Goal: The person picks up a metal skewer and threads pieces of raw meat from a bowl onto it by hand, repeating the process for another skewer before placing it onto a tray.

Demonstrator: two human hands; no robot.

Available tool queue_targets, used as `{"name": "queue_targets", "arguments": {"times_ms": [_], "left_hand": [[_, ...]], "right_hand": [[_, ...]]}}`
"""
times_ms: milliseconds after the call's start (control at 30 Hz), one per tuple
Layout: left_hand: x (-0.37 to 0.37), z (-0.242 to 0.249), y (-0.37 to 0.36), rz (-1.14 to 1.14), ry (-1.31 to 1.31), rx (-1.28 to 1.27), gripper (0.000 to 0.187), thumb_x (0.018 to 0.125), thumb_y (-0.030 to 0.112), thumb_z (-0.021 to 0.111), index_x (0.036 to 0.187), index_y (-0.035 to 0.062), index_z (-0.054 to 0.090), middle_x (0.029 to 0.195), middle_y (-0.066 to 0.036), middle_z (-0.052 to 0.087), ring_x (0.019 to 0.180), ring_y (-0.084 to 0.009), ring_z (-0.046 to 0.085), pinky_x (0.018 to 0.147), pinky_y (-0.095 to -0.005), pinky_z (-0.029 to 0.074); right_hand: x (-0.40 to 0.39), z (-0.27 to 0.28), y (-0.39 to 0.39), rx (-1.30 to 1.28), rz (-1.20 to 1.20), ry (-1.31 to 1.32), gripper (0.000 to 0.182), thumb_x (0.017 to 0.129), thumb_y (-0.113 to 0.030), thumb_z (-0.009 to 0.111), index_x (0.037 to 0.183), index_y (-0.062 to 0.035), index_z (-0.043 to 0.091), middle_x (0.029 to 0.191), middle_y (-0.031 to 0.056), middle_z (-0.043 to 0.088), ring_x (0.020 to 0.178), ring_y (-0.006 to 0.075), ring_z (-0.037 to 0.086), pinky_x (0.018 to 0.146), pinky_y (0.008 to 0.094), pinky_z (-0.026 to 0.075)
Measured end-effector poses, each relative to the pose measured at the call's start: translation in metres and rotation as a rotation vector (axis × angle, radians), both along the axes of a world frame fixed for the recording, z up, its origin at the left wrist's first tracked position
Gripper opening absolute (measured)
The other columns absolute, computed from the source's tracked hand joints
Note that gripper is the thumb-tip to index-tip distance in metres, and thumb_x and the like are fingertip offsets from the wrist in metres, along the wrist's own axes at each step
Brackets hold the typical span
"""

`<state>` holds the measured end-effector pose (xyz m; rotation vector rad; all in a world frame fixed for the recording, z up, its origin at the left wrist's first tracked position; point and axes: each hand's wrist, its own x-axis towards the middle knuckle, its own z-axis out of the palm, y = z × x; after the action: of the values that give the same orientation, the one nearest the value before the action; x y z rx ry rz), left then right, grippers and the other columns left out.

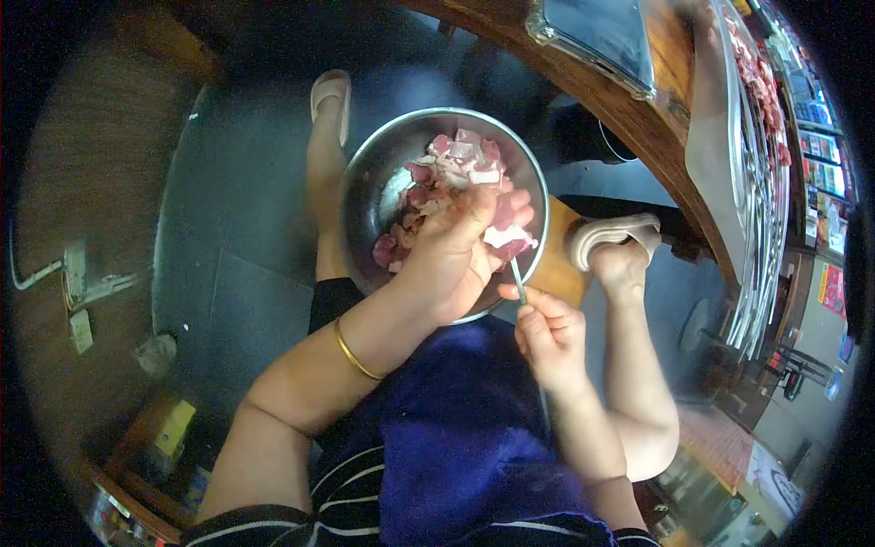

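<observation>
A round metal bowl (362,201) holds many cut pieces of raw meat (465,150), pink with white fat. Over the bowl's near right side, my left hand (460,251) is palm up, its fingers curled round a piece of meat (509,239). My right hand (551,335) pinches a thin, flat skewer (518,276) between thumb and fingers. The skewer's upper end meets the meat at my left fingers; whether it passes through the meat is hidden. A gold bangle (354,354) circles my left forearm.
A wooden table (670,137) curves along the right, bearing a phone (597,41) and a metal tray (711,150) with several meat-loaded skewers (756,82). Under the bowl shows a wooden stool (558,255). My slippered feet stand on either side. A dark blue apron (474,447) covers my lap.
</observation>
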<state>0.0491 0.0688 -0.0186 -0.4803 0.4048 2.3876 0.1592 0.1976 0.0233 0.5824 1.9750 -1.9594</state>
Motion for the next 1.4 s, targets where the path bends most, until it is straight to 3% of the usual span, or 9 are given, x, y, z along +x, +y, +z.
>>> {"name": "queue_targets", "arguments": {"times_ms": [200,233,667,900,1000,1067,1167,1267,1400], "left_hand": [[0.011,-0.009,0.001,-0.098,0.051,-0.020,0.028,0.093,0.019,0.059,0.115,0.0025,0.053,0.110,-0.012,0.059,0.099,-0.0206,0.060,0.085,-0.0327,0.051],[0.012,-0.010,0.004,-0.091,0.053,-0.047,0.023,0.095,0.018,0.052,0.114,0.0038,0.054,0.106,-0.012,0.062,0.094,-0.0204,0.063,0.081,-0.0335,0.054],[0.021,-0.015,0.001,-0.233,0.062,-0.074,0.037,0.092,0.024,0.059,0.123,0.0057,0.051,0.117,-0.010,0.060,0.098,-0.0198,0.062,0.079,-0.0335,0.053],[0.031,-0.024,-0.005,-0.334,0.144,0.027,0.047,0.092,0.024,0.060,0.132,0.0082,0.043,0.133,-0.010,0.049,0.123,-0.0230,0.046,0.093,-0.0391,0.045],[0.034,-0.055,-0.022,-0.315,0.755,-0.595,0.049,0.089,0.021,0.061,0.133,0.0075,0.045,0.131,-0.010,0.052,0.121,-0.0245,0.049,0.096,-0.0388,0.043],[-0.002,-0.047,-0.058,-0.610,1.361,-1.148,0.047,0.083,0.012,0.063,0.129,0.0064,0.051,0.125,-0.016,0.057,0.113,-0.0263,0.056,0.097,-0.0346,0.043],[-0.025,-0.059,-0.082,-0.402,1.159,-1.370,0.043,0.086,0.006,0.058,0.128,0.0019,0.049,0.121,-0.017,0.058,0.113,-0.0252,0.056,0.095,-0.0343,0.045],[-0.045,-0.083,-0.068,0.122,0.850,-0.974,0.041,0.087,-0.002,0.054,0.127,0.0013,0.048,0.115,-0.013,0.060,0.108,-0.0208,0.058,0.091,-0.0304,0.047],[-0.056,-0.086,-0.067,-0.236,1.050,-0.979,0.037,0.087,-0.007,0.053,0.123,0.0021,0.052,0.108,-0.007,0.061,0.101,-0.0153,0.059,0.086,-0.0253,0.048]], "right_hand": [[0.005,0.000,0.001,0.009,-0.008,0.000,0.026,0.095,-0.004,0.046,0.116,-0.0021,0.062,0.063,-0.0069,0.048,0.051,0.0009,0.038,0.046,0.0171,0.031],[0.005,0.000,0.000,-0.002,-0.019,-0.002,0.026,0.095,-0.004,0.047,0.117,-0.0022,0.062,0.062,-0.0069,0.048,0.051,0.0008,0.038,0.046,0.0169,0.031],[0.002,-0.011,-0.002,-0.039,-0.055,0.022,0.022,0.096,-0.008,0.048,0.110,0.0016,0.062,0.062,-0.0046,0.050,0.051,0.0026,0.042,0.047,0.0172,0.034],[0.014,-0.017,0.007,0.042,-0.092,-0.020,0.021,0.096,-0.012,0.048,0.108,-0.0016,0.063,0.058,-0.0047,0.049,0.048,0.0026,0.041,0.045,0.0172,0.032],[0.027,-0.016,0.026,0.139,-0.169,-0.078,0.021,0.096,-0.012,0.048,0.108,-0.0022,0.062,0.057,-0.0044,0.049,0.046,0.0024,0.041,0.043,0.0171,0.030],[0.037,-0.017,0.039,0.153,-0.208,-0.049,0.022,0.096,-0.014,0.048,0.108,-0.0030,0.062,0.056,-0.0043,0.048,0.044,0.0023,0.038,0.040,0.0171,0.027],[0.048,-0.015,0.050,0.186,-0.214,-0.099,0.024,0.097,-0.016,0.048,0.112,-0.0030,0.061,0.057,-0.0042,0.048,0.046,0.0026,0.039,0.042,0.0170,0.029],[0.056,-0.016,0.048,0.184,-0.201,-0.098,0.026,0.098,-0.017,0.047,0.116,-0.0027,0.059,0.059,-0.0039,0.049,0.048,0.0028,0.041,0.044,0.0172,0.030],[0.058,-0.013,0.033,0.207,-0.133,-0.113,0.028,0.098,-0.015,0.047,0.120,-0.0019,0.057,0.064,-0.0041,0.050,0.051,0.0033,0.043,0.047,0.0171,0.034]]}}
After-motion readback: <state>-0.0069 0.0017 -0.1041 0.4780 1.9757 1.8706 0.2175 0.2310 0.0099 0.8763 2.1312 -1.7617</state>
